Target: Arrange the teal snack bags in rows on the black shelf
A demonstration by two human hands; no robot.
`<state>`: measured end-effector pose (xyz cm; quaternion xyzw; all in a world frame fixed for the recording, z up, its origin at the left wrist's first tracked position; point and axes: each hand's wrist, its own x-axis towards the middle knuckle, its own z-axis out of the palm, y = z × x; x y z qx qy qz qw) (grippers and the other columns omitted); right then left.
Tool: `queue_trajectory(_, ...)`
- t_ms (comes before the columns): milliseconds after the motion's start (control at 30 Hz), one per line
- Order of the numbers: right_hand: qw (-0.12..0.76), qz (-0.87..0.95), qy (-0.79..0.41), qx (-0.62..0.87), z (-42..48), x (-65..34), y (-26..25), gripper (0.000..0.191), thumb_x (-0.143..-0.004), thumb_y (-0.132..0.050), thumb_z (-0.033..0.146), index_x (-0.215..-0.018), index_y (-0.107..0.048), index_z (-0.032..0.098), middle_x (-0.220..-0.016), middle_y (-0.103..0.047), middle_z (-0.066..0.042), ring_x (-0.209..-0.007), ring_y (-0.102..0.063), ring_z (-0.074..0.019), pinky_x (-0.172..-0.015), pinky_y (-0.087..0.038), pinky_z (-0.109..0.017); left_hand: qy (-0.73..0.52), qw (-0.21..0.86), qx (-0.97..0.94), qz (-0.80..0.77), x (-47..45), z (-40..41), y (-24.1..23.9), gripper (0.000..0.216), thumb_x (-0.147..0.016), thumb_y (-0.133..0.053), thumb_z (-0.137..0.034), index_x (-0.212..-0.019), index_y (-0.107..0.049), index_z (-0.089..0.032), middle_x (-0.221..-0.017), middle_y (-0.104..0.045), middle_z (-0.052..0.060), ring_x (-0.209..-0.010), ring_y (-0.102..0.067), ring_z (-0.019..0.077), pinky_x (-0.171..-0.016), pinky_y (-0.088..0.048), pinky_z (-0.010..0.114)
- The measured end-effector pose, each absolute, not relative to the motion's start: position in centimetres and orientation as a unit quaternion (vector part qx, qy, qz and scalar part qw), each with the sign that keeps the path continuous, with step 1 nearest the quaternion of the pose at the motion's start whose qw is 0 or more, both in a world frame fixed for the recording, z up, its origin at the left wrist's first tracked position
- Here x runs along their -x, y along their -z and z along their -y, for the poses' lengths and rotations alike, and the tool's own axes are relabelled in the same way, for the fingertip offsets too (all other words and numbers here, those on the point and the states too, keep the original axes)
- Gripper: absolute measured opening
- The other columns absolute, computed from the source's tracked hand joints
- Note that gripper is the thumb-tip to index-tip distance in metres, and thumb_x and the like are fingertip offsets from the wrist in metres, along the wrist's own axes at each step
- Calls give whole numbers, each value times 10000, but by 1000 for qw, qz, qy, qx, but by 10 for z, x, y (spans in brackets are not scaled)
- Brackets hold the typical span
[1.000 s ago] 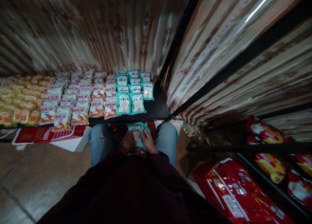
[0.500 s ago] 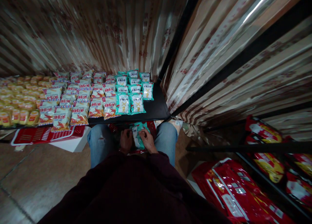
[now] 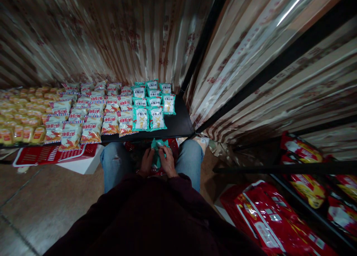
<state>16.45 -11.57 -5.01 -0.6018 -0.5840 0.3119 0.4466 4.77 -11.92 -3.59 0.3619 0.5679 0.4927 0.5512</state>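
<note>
Between my knees, a teal snack bag (image 3: 157, 160) is held at its two sides. My left hand (image 3: 146, 161) closes on its left edge, and my right hand (image 3: 166, 160) lies over its right side with the fingers curled on the wrapper. My hands cover much of the bag's front. Just beyond, several matching teal and white snack bags (image 3: 141, 119) stand in rows on the black shelf (image 3: 178, 125). Beneath the held bag, part of a red basket (image 3: 174, 146) shows in shadow.
Left on the shelf are shrimp snack bags (image 3: 90, 129) and small yellow packs (image 3: 36, 134). A red basket (image 3: 50, 154) sits below on a white box (image 3: 86, 163). Large red bags (image 3: 275, 215) lie at right beside a black rack bar (image 3: 284, 169). Patterned curtains (image 3: 125, 36) hang behind.
My hands have shifted and come closer together over the teal snack bag, covering its white front more. The shelf goods have not moved.
</note>
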Motion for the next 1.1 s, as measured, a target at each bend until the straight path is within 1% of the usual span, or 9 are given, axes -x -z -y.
queue_trajectory(133, 451, 610, -276, 590, 117, -163, 55, 311, -934, -435, 393, -1019, -682, 224, -1004, -645, -72, -1015, -551, -212, -937, -418, -385, -472, 604, -322, -555, -49, 119, 33, 464, -693, -667, -533, -983, -642, -171, -1037, -668, 101, -982, -582, 241, -887, -434, 327)
queue_trajectory(300, 451, 622, -260, 585, 117, -163, 57, 269, -921, -451, 298, -1001, -703, 243, -974, -648, -66, -991, -561, -209, -931, -424, -394, -455, 615, -307, -565, -49, 116, 40, 478, -618, -764, -447, -987, -659, -162, -1028, -686, 98, -960, -610, 231, -886, -440, 328)
queue_trajectory(500, 463, 590, -298, 590, 115, -165, 63, 281, -896, -463, 341, -1046, -671, 225, -1060, -644, -77, -1046, -573, -214, -962, -440, -400, -474, 639, -248, -553, -48, 116, 45, 490, -543, -809, -372, -960, -654, -167, -953, -706, 98, -878, -652, 228, -810, -485, 323)
queue_trajectory(567, 460, 554, -316, 618, 114, -165, 67, 347, -862, -509, 393, -1128, -629, 205, -1110, -633, -94, -1057, -579, -226, -945, -463, -401, -477, 657, -218, -541, -48, 116, 44, 534, -540, -806, -369, -1004, -637, -168, -964, -706, 97, -855, -659, 231, -799, -497, 344)
queue_trajectory(667, 441, 502, -349, 657, 113, -166, 71, 536, -817, -557, 480, -1256, -542, 173, -1155, -626, -121, -1044, -602, -241, -916, -487, -401, -479, 669, -187, -536, -49, 116, 43, 591, -531, -804, -360, -1056, -610, -171, -994, -705, 97, -846, -666, 236, -798, -508, 370)
queue_trajectory(767, 409, 478, -367, 686, 114, -167, 73, 650, -804, -551, 551, -1326, -485, 170, -1165, -634, -125, -1026, -619, -254, -917, -482, -411, -476, 663, -187, -546, -50, 115, 44, 574, -539, -790, -362, -1043, -608, -156, -996, -706, 108, -847, -668, 241, -795, -515, 372)
queue_trajectory(833, 389, 472, -380, 694, 115, -167, 72, 640, -808, -536, 575, -1318, -500, 191, -1142, -652, -109, -1025, -626, -260, -921, -475, -407, -476, 658, -198, -549, -49, 115, 46, 541, -556, -776, -373, -1023, -620, -151, -995, -709, 108, -861, -667, 242, -801, -515, 363)
queue_trajectory(967, 378, 473, -407, 684, 115, -169, 71, 522, -850, -452, 579, -1187, -592, 207, -1137, -664, -91, -1065, -613, -253, -953, -449, -388, -467, 656, -215, -552, -47, 116, 52, 494, -572, -765, -407, -990, -654, -169, -1013, -714, 83, -929, -657, 239, -839, -510, 346)
queue_trajectory(1100, 375, 471, -392, 695, 114, -169, 74, 479, -889, -370, 544, -1123, -602, 196, -1059, -682, -83, -999, -623, -232, -919, -457, -364, -456, 668, -210, -549, -46, 118, 53, 496, -588, -756, -437, -1011, -668, -192, -1039, -712, 57, -985, -644, 239, -878, -499, 346)
